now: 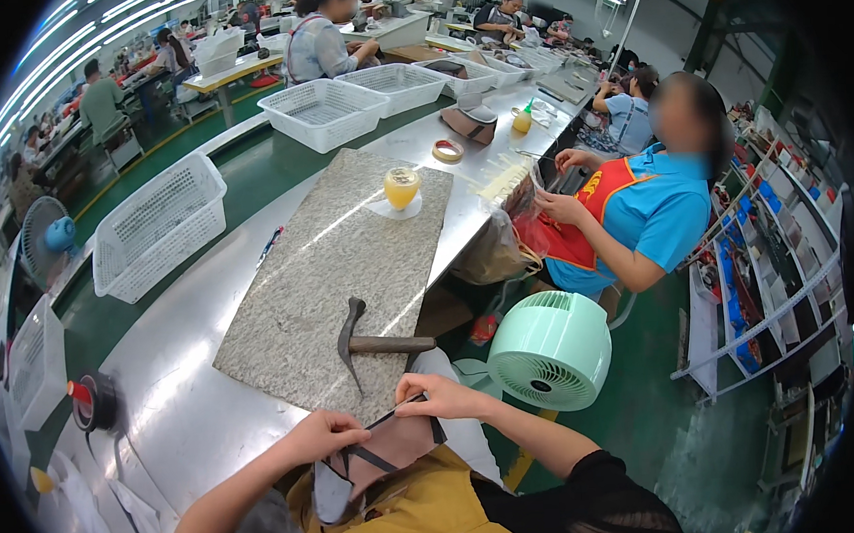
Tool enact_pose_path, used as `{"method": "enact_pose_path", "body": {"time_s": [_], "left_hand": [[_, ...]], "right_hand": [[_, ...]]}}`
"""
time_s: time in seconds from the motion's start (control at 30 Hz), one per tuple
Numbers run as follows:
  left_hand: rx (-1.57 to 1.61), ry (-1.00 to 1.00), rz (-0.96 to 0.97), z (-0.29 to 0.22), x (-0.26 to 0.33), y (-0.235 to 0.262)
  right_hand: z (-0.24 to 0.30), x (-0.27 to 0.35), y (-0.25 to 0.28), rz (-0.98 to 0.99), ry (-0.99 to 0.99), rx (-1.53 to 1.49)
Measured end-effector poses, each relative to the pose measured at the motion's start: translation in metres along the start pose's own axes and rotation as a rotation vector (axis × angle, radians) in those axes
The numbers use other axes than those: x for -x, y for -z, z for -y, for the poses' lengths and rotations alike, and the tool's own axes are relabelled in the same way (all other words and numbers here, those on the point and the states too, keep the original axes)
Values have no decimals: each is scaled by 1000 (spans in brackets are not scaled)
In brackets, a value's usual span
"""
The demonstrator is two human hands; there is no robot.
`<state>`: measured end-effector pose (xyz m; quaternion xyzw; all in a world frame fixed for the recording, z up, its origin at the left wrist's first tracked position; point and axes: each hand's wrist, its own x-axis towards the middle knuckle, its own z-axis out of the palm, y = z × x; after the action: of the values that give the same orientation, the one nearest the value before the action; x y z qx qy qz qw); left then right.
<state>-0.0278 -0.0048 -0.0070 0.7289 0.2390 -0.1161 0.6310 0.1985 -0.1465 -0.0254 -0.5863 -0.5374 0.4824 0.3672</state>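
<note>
1. My left hand pinches the left edge of a brown leather piece with dark strips on it; my right hand grips its upper right corner, fingers closed on it.
2. The piece sits over my lap, at the near edge of the stone slab, just below the hammer.
3. The hammer lies loose on the slab with its handle end near the table edge; I judge a bump from my right wrist could knock it off toward my legs.
4. With two pinch grips pulling apart, I think the leather could stretch or a dark strip lift, if I tug unevenly.
5. A yellow cup stands on a white pad at the far end of the slab; a jolt to the slab might tip it.
6. The green fan is close to my right elbow and could catch loose scraps.
7. Packaging: white mesh baskets line the green belt to my left; a tape roll and a small yellow bottle sit farther up the table. Any labels are too small to make out.
</note>
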Motion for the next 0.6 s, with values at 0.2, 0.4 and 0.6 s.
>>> {"method": "enact_pose_path", "body": {"time_s": [0.2, 0.4, 0.6], "left_hand": [[-339, -82, -211, -22, 6, -19], [-122, -53, -247, -14, 3, -10], [-438, -315, -532, -10, -5, -26]], "right_hand": [[-12, -2, -1, -70, 143, 96], [4, -7, 5, -48, 50, 67], [8, -8, 9, -106, 37, 246]]}}
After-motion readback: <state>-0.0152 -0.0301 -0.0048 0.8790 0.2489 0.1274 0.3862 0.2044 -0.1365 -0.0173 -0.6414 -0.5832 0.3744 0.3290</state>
